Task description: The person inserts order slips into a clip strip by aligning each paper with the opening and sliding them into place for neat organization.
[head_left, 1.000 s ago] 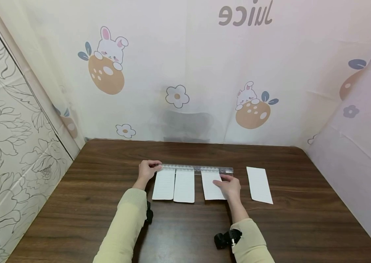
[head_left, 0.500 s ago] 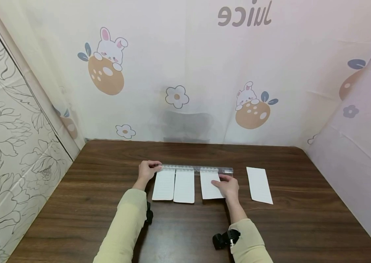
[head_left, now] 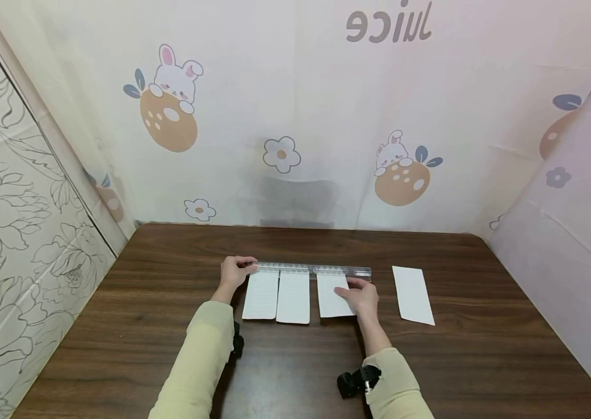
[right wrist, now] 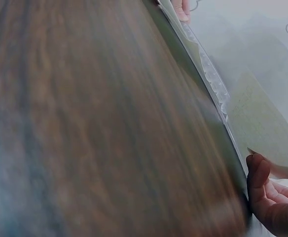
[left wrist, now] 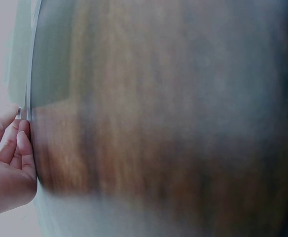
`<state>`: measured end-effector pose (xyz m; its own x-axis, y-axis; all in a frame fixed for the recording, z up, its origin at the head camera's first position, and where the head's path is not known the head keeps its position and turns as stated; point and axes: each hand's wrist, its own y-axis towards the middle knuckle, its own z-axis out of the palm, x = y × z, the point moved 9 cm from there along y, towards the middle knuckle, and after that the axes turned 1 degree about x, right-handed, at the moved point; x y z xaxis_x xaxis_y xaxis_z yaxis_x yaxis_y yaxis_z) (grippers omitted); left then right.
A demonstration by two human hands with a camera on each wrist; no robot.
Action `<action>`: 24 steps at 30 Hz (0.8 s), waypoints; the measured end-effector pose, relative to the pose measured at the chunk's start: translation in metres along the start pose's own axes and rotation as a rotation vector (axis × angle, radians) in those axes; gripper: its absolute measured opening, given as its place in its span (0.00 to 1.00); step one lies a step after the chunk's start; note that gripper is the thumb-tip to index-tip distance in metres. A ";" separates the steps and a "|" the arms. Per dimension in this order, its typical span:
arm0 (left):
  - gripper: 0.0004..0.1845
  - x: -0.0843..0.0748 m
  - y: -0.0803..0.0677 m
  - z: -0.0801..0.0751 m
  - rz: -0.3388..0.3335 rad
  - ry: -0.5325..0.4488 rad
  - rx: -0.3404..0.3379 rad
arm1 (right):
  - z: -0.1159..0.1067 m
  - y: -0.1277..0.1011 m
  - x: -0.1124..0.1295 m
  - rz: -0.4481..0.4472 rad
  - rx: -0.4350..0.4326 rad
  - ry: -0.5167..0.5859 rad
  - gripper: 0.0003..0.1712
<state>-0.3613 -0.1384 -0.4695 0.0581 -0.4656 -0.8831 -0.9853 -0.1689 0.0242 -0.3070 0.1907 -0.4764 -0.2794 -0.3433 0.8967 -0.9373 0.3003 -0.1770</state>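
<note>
In the head view a clear plastic strip (head_left: pixel 355 271) with a row of rounded bumps lies across the table. My left hand (head_left: pixel 234 271) pinches its left end between thumb and fingers. Two white paper sheets (head_left: pixel 261 294) hang side by side from the strip, their top edges at it. To their right, past a narrow gap, a third white sheet (head_left: pixel 333 297) has its top edge at the strip. My right hand (head_left: pixel 363 298) pinches that sheet by its right side, thumb on top. In the right wrist view the held sheet (right wrist: pixel 262 126) rises at an angle beside the strip.
Another white sheet (head_left: pixel 413 295) lies on the brown wooden table (head_left: pixel 484 349) to the right of my right hand. A patterned curtain (head_left: pixel 295 87) hangs behind the table. Black wrist cameras (head_left: pixel 359 381) sit at both sleeves.
My right hand has slid slightly left along the strip with the third sheet, narrowing the gap to the two sheets. The left hand stays at the strip's end.
</note>
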 end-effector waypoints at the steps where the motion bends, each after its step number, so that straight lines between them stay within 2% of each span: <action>1: 0.06 0.000 0.000 0.000 -0.004 0.000 0.004 | 0.000 0.000 0.000 0.000 0.000 0.002 0.23; 11: 0.06 -0.002 -0.001 0.001 0.019 -0.002 0.001 | 0.005 0.000 0.001 -0.009 -0.002 0.013 0.24; 24: 0.06 -0.003 -0.001 -0.001 0.013 -0.001 0.001 | 0.010 -0.002 0.003 -0.016 0.000 0.016 0.23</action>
<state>-0.3600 -0.1374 -0.4668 0.0454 -0.4668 -0.8832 -0.9861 -0.1623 0.0351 -0.3084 0.1805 -0.4770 -0.2609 -0.3337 0.9059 -0.9415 0.2953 -0.1624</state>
